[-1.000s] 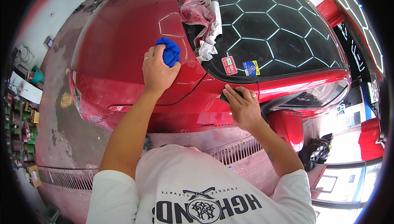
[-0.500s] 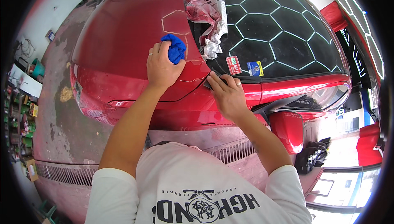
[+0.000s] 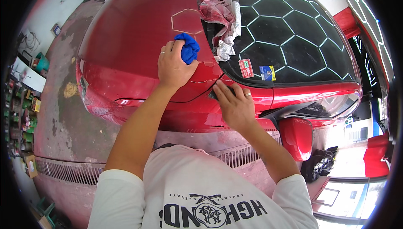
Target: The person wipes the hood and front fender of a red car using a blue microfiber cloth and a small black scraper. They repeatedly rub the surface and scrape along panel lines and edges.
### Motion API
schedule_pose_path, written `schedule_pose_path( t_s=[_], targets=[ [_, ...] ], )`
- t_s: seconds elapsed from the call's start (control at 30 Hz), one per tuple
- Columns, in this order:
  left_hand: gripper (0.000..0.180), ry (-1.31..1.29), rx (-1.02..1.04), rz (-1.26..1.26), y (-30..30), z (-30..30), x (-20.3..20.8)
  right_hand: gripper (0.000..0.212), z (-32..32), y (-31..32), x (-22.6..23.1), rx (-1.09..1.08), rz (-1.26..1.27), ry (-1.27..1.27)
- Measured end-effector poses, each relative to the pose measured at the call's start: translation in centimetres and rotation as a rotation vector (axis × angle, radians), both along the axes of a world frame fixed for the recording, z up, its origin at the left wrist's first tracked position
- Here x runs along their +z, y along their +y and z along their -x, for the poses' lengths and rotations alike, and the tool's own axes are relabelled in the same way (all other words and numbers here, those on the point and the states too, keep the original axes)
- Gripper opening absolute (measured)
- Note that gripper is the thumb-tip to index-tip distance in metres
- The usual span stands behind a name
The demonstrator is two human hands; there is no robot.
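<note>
My left hand (image 3: pixel 175 67) is closed around a bunched blue cloth (image 3: pixel 189 49), above the red hood (image 3: pixel 138 32) of a car near its windshield-side corner. A ring shows on one of its fingers. On the red fender (image 3: pixel 193 111), just on my side of the dark panel seam, my right hand (image 3: pixel 236 105) presses a small dark sheet (image 3: pixel 213 95) that looks like sandpaper. Most of that sheet is hidden under the fingers. Wet-looking streaks lie on the red paint between my hands.
Crumpled masking paper (image 3: pixel 218 15) lies along the base of the dark windshield (image 3: pixel 285 40), which carries two stickers. A red side mirror (image 3: pixel 296 139) sticks out by my right forearm. A floor grate (image 3: pixel 75 172) runs behind me, and cluttered shelves (image 3: pixel 23 115) stand at left.
My right hand has slid a little toward me and to the left, off the seam onto the fender. The left hand still grips the cloth at nearly the same spot. The view has shifted slightly.
</note>
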State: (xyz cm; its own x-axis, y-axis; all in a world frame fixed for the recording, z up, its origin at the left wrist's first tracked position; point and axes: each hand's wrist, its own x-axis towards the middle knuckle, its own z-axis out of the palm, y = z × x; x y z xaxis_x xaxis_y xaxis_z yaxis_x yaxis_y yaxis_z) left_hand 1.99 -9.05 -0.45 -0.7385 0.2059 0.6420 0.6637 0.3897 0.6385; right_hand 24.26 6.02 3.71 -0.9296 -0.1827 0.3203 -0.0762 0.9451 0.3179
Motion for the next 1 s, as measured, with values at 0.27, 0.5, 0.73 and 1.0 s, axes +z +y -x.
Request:
schedule_pose_path(
  t_s=[0.27, 0.5, 0.73, 1.0],
  targets=[
    [0.059, -0.019, -0.006, -0.003, 0.1, -0.1, 0.0, 0.056, -0.8, -1.5, -0.4, -0.036, -0.081, -0.08],
    [0.057, 0.075, 0.018, -0.037, 0.1, 0.3, -0.2, 0.056, 0.2, -1.2, 0.4, -0.085, -0.021, -0.048],
    [0.058, 0.08, -0.002, -0.044, -0.1, 0.4, -0.4, 0.055, -1.1, 3.0, 2.0, -0.028, 0.009, -0.095],
    [0.056, -0.016, -0.02, -0.018, -0.1, 0.1, 0.0, 0.052, -1.4, 3.9, 1.8, 0.01, -0.021, -0.107]
  ],
)
